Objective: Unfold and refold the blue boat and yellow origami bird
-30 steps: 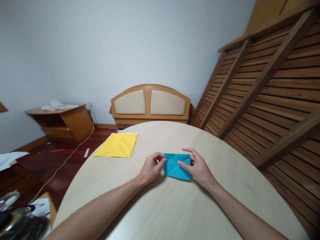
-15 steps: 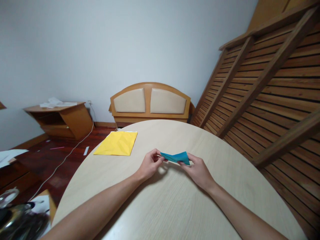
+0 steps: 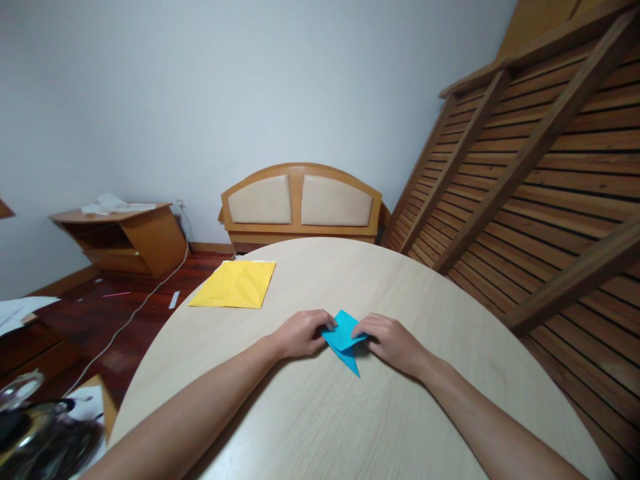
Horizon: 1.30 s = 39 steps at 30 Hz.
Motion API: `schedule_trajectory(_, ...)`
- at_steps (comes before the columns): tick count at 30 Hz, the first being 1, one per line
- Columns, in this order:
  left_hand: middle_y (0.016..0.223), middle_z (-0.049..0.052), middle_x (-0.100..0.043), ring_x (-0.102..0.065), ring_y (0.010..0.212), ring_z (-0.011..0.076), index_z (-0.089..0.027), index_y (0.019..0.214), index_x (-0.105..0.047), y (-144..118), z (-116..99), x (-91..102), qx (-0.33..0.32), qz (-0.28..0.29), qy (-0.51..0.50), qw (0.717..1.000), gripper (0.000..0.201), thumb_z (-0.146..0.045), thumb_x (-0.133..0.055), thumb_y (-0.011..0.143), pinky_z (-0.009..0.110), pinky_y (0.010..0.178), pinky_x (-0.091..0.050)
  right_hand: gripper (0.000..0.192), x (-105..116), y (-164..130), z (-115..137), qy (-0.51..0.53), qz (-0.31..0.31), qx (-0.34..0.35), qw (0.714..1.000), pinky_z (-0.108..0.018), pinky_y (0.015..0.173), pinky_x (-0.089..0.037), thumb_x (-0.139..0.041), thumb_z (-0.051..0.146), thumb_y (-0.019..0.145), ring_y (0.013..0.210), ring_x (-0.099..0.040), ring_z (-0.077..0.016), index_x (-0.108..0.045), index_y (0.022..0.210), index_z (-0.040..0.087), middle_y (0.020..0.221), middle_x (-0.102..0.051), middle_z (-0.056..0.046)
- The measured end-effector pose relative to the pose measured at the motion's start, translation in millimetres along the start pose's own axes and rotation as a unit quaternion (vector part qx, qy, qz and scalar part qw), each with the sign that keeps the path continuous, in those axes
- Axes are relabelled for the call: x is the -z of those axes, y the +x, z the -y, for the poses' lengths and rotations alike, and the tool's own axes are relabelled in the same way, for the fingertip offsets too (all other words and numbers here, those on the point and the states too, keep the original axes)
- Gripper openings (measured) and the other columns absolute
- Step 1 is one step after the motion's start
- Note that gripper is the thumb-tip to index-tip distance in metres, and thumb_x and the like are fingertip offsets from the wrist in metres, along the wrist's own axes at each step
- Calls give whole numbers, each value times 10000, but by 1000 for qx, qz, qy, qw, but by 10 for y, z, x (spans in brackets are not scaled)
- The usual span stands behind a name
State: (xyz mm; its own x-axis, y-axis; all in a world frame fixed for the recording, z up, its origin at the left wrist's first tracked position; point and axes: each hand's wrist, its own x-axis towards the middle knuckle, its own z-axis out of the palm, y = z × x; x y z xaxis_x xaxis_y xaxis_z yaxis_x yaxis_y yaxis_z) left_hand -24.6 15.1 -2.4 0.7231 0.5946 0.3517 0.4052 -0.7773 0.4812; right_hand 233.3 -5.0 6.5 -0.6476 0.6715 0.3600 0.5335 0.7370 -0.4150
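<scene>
A folded sheet of bright blue paper (image 3: 344,335) is between my hands, low over the round table (image 3: 425,287). One pointed flap of it hangs toward me, apart from the upper layer. My left hand (image 3: 306,332) pinches its left corner with thumb and fingers. On the other side, my right hand (image 3: 386,340) grips the right corner, fingers on top and thumb beneath. Flat on the table's far left lies a yellow sheet or packet (image 3: 234,285), with a white edge showing behind it; neither hand touches it.
Beyond the table stands a wooden headboard (image 3: 297,200) with cream panels. Wooden slatted frames (image 3: 540,173) lean along the right. A low cabinet (image 3: 150,240) with papers is at the left wall, and a white cable (image 3: 131,320) runs across the floor.
The blue paper has come down and toward me, and it has turned so its flat face and a pointed flap show. Both hands moved with it, still holding its edges.
</scene>
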Motion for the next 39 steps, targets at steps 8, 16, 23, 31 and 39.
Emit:
schedule_trajectory(8,1203,87,-646,-661,1018,219,-203,1140,-623,-19,-55,74,-65,61,91,992,362,-162,-538,791,315,890,-530,426,15,-14,55,-5,31,-6,999,-359,913,-471,-549,18,725,990,-642,-219,-718,1028,266,1040,-735,-18)
schedule_trajectory(16,1202,115,-663,-568,1228,273,-191,1108,-619,-10,-81,84,-80,39,137,987,286,-293,-556,849,411,1047,-456,392,59,-25,128,5,38,-14,999,-407,971,-454,-695,196,751,1074,-604,-265,-715,1134,277,1141,-699,-54)
schedule_trajectory(23,961,85,-696,-669,929,241,-191,944,-594,31,-208,86,-38,63,188,979,143,-294,-546,858,353,873,-512,427,45,1,153,-14,44,-28,999,-416,976,-440,-794,410,744,1089,-596,-281,-692,1134,267,1142,-699,-56)
schedule_trajectory(31,953,83,-684,-655,905,221,-193,971,-586,31,-178,42,-21,53,189,980,150,-301,-490,932,322,826,-497,197,9,13,112,-19,33,-30,999,-382,918,-456,-648,340,895,1031,-599,-250,-709,1069,268,1070,-702,-54)
schedule_trajectory(39,940,76,-681,-652,893,210,-185,949,-565,40,-186,50,-24,62,204,977,195,-316,-425,983,315,822,-501,162,52,9,94,-20,28,-42,999,-348,857,-458,-592,337,941,943,-610,-228,-711,980,236,969,-700,-57)
